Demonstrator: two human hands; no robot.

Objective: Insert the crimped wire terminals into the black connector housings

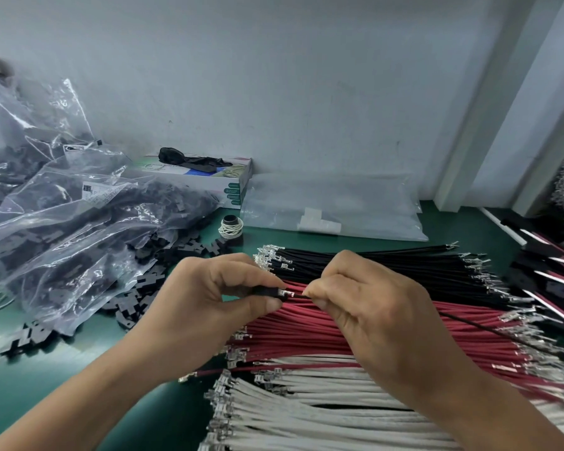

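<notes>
Connector housing (pixel 267 291) is pinched between left hand (pixel 209 297) thumb and fingertips, raised over the red wire bundle (pixel 306 333). Right hand (pixel 372 307) pinches a black wire (pixel 489 327) just behind its crimped terminal (pixel 288 293). Terminal tip sits at the housing's right-facing mouth, touching or barely in; can't tell which. Wire axis runs roughly left-right, near in line with the housing. Judgement: next move is a straight leftward push from the right hand, left hand bracing. Any tilt likely jams it.
</notes>
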